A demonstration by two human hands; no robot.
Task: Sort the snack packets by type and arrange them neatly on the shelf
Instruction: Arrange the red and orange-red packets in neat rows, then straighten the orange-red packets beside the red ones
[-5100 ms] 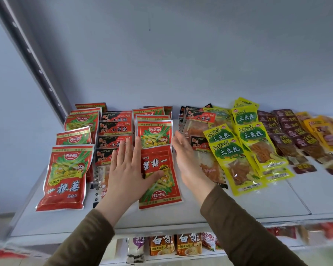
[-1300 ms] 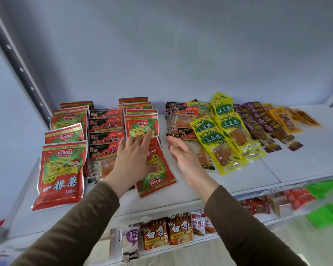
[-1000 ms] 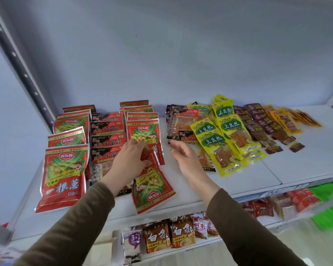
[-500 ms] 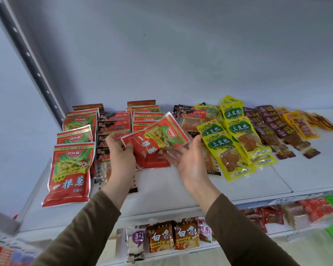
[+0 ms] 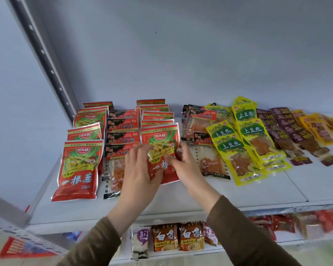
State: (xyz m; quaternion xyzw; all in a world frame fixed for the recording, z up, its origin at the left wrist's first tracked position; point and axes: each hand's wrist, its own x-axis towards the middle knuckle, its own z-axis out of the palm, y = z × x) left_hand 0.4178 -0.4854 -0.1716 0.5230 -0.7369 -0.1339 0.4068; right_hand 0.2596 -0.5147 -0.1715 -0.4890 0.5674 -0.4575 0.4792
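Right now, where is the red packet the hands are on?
Head view, centre-left: the red packet lies on the shelf under both hands, fronting its red column, with black-red packets to its left.

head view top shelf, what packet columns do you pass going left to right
red packets → black-and-red packets → red packet under both hands → yellow-green packets → dark brown packets → orange-yellow packets

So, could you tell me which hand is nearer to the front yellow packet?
Right. The right hand lies on the red packet, with a clear packet between it and the front yellow packet. The left hand is farther left.
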